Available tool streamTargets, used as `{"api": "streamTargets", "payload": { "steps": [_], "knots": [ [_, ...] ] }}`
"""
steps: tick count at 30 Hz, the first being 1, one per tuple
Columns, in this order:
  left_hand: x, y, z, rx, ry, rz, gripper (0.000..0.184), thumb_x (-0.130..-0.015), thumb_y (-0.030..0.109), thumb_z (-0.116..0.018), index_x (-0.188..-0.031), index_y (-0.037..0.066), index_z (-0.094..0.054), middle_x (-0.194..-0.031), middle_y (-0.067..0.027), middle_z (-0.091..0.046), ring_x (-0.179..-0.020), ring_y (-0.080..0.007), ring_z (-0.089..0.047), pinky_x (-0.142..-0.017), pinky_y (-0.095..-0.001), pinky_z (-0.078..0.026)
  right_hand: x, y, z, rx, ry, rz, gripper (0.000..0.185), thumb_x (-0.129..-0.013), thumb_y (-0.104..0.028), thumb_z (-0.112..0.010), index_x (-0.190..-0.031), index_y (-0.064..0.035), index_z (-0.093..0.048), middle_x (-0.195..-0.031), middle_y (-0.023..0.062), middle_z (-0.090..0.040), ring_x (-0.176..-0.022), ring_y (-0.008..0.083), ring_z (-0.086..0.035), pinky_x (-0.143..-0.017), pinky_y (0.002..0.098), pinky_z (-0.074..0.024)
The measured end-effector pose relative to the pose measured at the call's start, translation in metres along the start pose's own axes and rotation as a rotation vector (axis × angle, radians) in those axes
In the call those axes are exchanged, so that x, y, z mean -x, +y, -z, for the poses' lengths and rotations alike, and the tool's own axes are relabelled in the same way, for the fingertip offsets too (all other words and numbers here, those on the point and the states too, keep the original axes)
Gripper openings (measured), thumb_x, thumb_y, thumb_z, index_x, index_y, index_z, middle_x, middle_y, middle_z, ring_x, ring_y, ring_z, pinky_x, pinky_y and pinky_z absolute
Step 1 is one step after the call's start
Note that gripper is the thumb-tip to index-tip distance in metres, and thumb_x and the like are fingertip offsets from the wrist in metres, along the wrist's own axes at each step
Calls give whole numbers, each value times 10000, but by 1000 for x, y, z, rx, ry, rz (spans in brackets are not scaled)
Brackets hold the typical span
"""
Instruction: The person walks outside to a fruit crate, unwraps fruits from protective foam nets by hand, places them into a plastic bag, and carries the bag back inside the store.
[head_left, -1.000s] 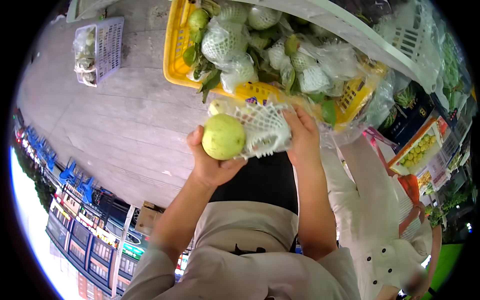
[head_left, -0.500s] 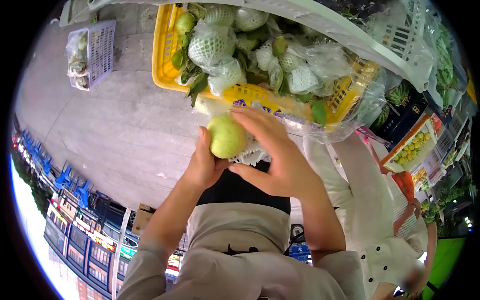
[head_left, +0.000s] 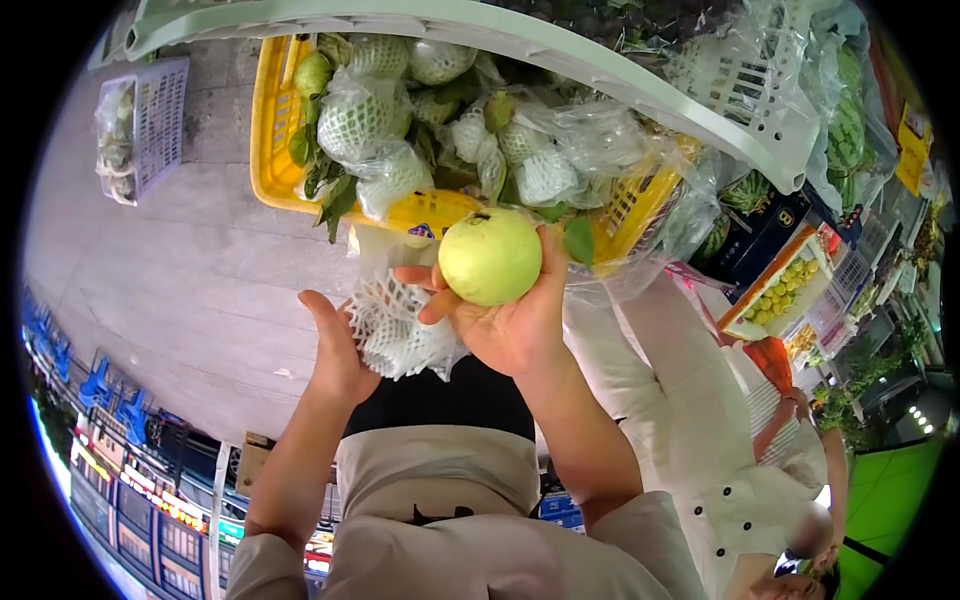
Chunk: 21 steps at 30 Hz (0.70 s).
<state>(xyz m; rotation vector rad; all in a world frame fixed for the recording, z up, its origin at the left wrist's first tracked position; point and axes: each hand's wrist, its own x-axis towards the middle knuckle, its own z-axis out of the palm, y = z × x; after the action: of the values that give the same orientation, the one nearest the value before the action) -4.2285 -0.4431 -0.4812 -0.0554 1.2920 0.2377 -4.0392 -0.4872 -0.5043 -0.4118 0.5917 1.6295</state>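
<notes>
A pale green guava (head_left: 492, 258) rests in my right hand (head_left: 522, 325), its dark blossom end facing up and the fingers curled round its underside. To the left hangs a white foam net sleeve (head_left: 398, 328), empty of fruit, with clear plastic film around it. My left hand (head_left: 343, 352) holds the sleeve at its left side, thumb raised; the other fingers are mostly hidden behind the net. Just beyond both hands stands a yellow crate (head_left: 270, 150) with guavas in foam nets (head_left: 358, 118), plastic film and green leaves (head_left: 340, 200).
A pale plastic crate edge (head_left: 480, 14) crosses the top. On the far left, a lilac basket (head_left: 160, 125) stands on the grey pavement (head_left: 200, 290). At right are a fruit box (head_left: 775, 290), watermelons (head_left: 845, 120) and a person in white clothes (head_left: 700, 420) close beside me.
The guava has passed from my left hand to my right and moved rightward. The foam sleeve is now in my left hand, apart from the fruit. The view has shifted slightly.
</notes>
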Motion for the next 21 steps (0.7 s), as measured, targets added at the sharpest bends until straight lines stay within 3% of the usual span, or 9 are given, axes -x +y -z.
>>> {"api": "streamTargets", "payload": {
  "steps": [2,4,6,8,10,13,15,18,21],
  "knots": [
    [-1,-2,4,16,-23,26,1289,-716,1023,-205,-1452,-6,-449,-1259,-111,-623,-1134,-235,-635,-963,-378,-533,-3,-3,10,-13,-216,17,815,-1036,-642,-153,-1241,-17,-633,-1119,226,-706,-1053,431,-696,-1129,551,-354],
    [-2,-7,11,111,-65,40,1182,-768,988,-218,-1337,7,-550,-1194,-129,-662,-1073,-254,-670,-933,-396,-555,2,-3,12,-190,-125,-70,906,-949,-799,-244,-1199,-28,-650,-1037,200,-706,-1196,397,-625,-1201,592,-262],
    [0,-11,23,139,-97,63,1098,-815,949,-220,-1260,12,-580,-1151,-136,-682,-1041,-262,-682,-934,-412,-560,-1,-7,12,-88,-253,-111,846,-936,-780,-367,-1248,-34,-616,-1120,190,-683,-1194,362,-616,-1176,598,-314],
    [1,-16,32,158,-130,78,1025,-862,910,-223,-1183,16,-610,-1108,-144,-701,-1008,-271,-694,-934,-429,-565,6,-5,-4,323,297,275,770,-925,-679,-536,-1320,-19,-553,-1223,185,-651,-1163,340,-624,-1142,581,-383],
    [3,-17,33,105,-156,45,923,-888,882,-263,-1036,45,-622,-991,-133,-711,-898,-255,-704,-844,-408,-585,8,-29,5,1208,268,344,771,-896,-580,-648,-1385,-4,-496,-1268,182,-642,-1194,348,-617,-1118,556,-426],
    [13,-15,29,165,-174,29,799,-943,801,-358,-1008,47,-613,-979,-150,-702,-881,-257,-697,-799,-387,-581,19,-25,1,1106,349,588,732,-900,-526,-658,-1379,6,-508,-1307,208,-629,-1197,350,-624,-1118,512,-434],
    [21,-18,45,357,-239,86,680,-998,682,-435,-970,25,-606,-925,-177,-685,-822,-280,-679,-738,-397,-568,32,-26,37,511,344,396,718,-899,-518,-663,-1365,12,-531,-1297,213,-633,-1194,336,-633,-1093,470,-461],
    [47,-19,72,237,-223,165,353,-937,330,-639,-833,-3,-588,-755,-167,-640,-713,-277,-638,-668,-395,-531,54,-7,59,311,82,7,727,-899,-535,-662,-1354,20,-550,-1305,206,-635,-1194,328,-638,-1066,448,-486],
    [70,-22,83,231,-422,179,163,-817,110,-693,-777,-16,-598,-680,-152,-609,-566,-253,-547,-547,-381,-427,58,40,74,562,19,-280,709,-901,-491,-697,-1366,23,-548,-1333,198,-623,-1161,298,-653,-1029,417,-499]
  ]
}}
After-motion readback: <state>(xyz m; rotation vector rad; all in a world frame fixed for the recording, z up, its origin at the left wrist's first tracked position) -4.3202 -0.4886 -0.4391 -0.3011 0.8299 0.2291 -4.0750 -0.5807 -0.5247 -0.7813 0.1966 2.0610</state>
